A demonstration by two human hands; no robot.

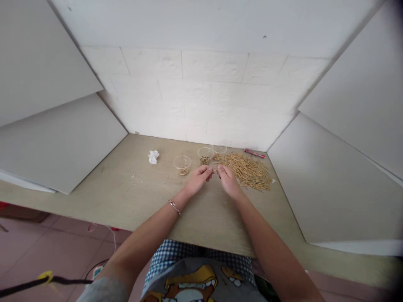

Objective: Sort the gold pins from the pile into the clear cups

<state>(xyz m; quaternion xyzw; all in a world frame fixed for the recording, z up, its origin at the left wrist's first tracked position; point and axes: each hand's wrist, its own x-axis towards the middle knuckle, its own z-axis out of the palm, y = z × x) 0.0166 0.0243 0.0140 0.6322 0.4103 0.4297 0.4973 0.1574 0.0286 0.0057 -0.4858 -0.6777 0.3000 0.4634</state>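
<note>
Both hands meet above the table, fingertips pinched on one thin gold-coloured stick [215, 170]. My left hand [198, 179] has its left end, and my right hand [228, 180] has the other. Just right of my right hand spreads a pile of the same gold-coloured sticks [252, 172]. Beyond my hands stand clear plastic cups: one cup [182, 161] to the left with short gold pieces, a middle cup [205, 153] with darker brownish pieces, and a third cup [219, 148] behind, with a few gold pieces by it. The exact kind of stick is too small to tell.
A crumpled white tissue [153, 157] lies at the left on the table [126, 201]. Behind the pile is a red tube-shaped object [254, 153]. White panels [346, 180] flank the table on both sides, and a white brick-patterned wall [195, 92] closes the back.
</note>
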